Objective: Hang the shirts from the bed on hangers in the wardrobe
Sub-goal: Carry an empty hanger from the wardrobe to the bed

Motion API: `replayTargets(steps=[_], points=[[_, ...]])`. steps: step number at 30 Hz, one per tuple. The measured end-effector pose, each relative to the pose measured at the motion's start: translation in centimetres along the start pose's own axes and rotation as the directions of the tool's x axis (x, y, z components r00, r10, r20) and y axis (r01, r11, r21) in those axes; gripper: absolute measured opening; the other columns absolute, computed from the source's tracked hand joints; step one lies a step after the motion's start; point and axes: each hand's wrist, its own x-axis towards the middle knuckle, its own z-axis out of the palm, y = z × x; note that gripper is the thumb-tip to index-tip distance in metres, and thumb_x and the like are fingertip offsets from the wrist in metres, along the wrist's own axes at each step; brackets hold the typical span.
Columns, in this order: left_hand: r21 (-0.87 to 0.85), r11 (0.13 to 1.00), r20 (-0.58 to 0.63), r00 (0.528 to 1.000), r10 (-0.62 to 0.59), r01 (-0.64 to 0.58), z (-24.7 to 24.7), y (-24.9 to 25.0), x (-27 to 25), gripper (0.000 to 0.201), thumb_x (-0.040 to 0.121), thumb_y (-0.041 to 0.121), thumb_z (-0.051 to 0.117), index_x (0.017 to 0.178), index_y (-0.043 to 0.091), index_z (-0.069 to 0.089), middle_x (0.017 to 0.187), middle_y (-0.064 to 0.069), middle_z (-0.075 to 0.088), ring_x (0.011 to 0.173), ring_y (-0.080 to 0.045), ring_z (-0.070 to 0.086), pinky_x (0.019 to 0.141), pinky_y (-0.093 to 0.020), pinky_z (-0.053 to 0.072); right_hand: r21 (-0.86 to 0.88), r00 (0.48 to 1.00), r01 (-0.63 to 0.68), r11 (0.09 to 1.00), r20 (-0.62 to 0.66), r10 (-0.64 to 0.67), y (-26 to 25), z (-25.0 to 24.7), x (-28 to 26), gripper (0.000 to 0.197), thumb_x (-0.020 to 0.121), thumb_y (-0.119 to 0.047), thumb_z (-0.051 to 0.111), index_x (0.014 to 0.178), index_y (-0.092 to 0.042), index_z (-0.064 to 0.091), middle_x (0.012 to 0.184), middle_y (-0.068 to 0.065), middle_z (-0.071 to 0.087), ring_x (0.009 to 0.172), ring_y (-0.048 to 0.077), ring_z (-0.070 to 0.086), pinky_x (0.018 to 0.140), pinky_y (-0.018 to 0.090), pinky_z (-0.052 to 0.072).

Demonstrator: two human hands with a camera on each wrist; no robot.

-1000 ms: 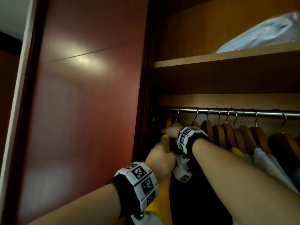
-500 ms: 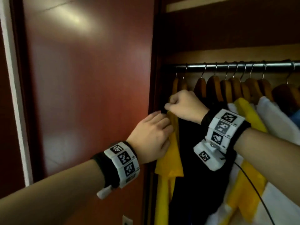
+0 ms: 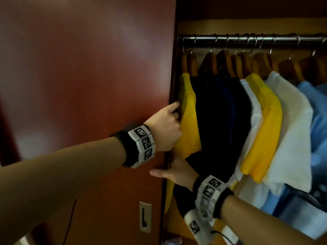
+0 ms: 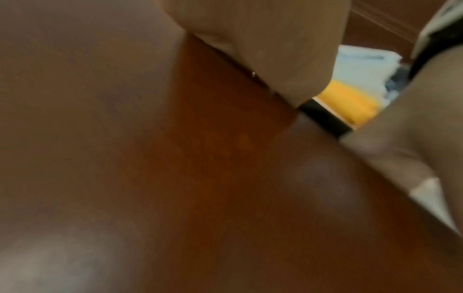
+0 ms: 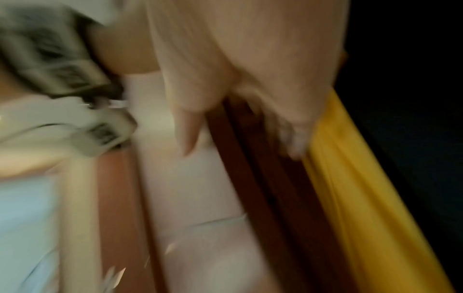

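Yellow shirt (image 3: 189, 121): hung leftmost on rail (image 3: 247, 39), beside wardrobe door (image 3: 88, 85).
Left hand (image 3: 164, 128): fingers curled into its sleeve edge.
Right hand (image 3: 177, 171): reached under hem; grasp indiscernible.

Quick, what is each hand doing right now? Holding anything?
Left hand: fingers curled against the leftmost yellow shirt; an actual grip cannot be told.
Right hand: open, fingers reaching under that shirt's sleeve, holding nothing.

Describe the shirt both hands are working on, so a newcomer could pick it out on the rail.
Find the metal rail inside the open wardrobe. The yellow shirt hangs at its far left end, beside the red-brown door. It is the only yellow one bordered by a black shirt; the other yellow shirt hangs between white ones.
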Motion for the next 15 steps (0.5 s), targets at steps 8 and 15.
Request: replayTargets(steps=[8, 15], points=[[0.046, 0.997, -0.077, 0.995, 0.067, -0.064, 1.5, 1.2, 1.1, 0.043, 0.096, 0.04, 0.034, 0.062, 0.021, 0.052, 0.06, 0.001, 0.044, 0.063, -0.02, 0.038, 0.082, -0.038, 0.026, 0.294, 0.944, 0.033, 0.955, -0.323, 0.067, 3.8, 4.3, 2.2, 0.069, 0.07, -0.017, 0.091, 0.129, -0.024, 0.056, 0.111, -0.017, 0.069, 0.107, -0.004, 0.064, 0.094, 0.02, 0.053], [-0.06, 0.997, -0.115, 0.992, -0.06, 0.054, 1.7, 2.1, 1.5, 0.048, 0.091, 0.043, 0.03, 0.048, 0.021, 0.03, 0.049, 0.004, 0.034, 0.061, -0.019, 0.038, 0.087, -0.036, 0.018, 0.372, 0.94, 0.071, 0.926, -0.336, 0.063, 3.8, 5.1, 1.4, 0.067, 0.075, -0.012, 0.087, 0.125, -0.032, 0.049, 0.108, -0.029, 0.058, 0.097, -0.02, 0.056, 0.072, 0.001, 0.045]])
